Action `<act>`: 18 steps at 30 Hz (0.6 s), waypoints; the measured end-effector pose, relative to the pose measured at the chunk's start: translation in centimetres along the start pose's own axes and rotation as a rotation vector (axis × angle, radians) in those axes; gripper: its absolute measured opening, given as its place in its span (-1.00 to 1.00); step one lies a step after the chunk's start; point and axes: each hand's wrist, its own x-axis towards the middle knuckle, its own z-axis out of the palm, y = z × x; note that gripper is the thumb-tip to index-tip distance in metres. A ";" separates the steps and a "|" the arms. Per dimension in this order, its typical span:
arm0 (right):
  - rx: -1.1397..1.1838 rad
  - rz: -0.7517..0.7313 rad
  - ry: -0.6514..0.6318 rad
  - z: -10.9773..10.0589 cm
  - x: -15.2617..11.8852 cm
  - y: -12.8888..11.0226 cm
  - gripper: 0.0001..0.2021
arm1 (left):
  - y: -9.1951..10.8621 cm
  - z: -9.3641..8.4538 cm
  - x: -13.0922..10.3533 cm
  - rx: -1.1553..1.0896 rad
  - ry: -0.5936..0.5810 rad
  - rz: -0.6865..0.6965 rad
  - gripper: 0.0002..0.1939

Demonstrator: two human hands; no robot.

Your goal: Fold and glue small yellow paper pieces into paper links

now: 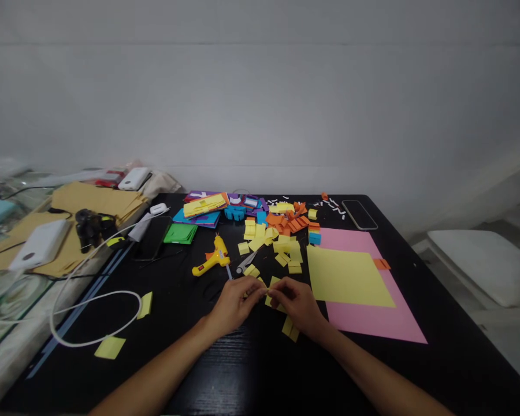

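Note:
My left hand (237, 301) and my right hand (298, 303) meet above the black table. Both are closed in a pinch on one small piece of yellow paper (267, 290), mostly hidden by the fingertips. Folded yellow paper pieces (291, 329) lie under and beside my right hand. More yellow pieces (281, 259) are scattered just beyond the hands. A pair of scissors (246, 263) lies partly among them. The yellow glue gun (212, 257) rests on its side, beyond my left hand.
A yellow sheet (351, 277) overlaps a pink sheet (372, 321) on the right. Orange paper pieces (288, 221) and a phone (359, 214) lie at the back. Green paper (181, 233) and a looped white cable (97, 293) are on the left. A white stool (476, 263) stands at right.

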 end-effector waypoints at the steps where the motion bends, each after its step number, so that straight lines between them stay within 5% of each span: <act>1: 0.000 0.002 -0.001 0.0 0.0 0.1 -0.67 | 0.0 0.0 0.0 0.005 0.000 0.003 -0.75; 18: 0.056 0.016 -0.014 0.0 0.2 -0.1 -0.68 | -0.4 0.2 0.0 0.017 0.021 0.029 -0.71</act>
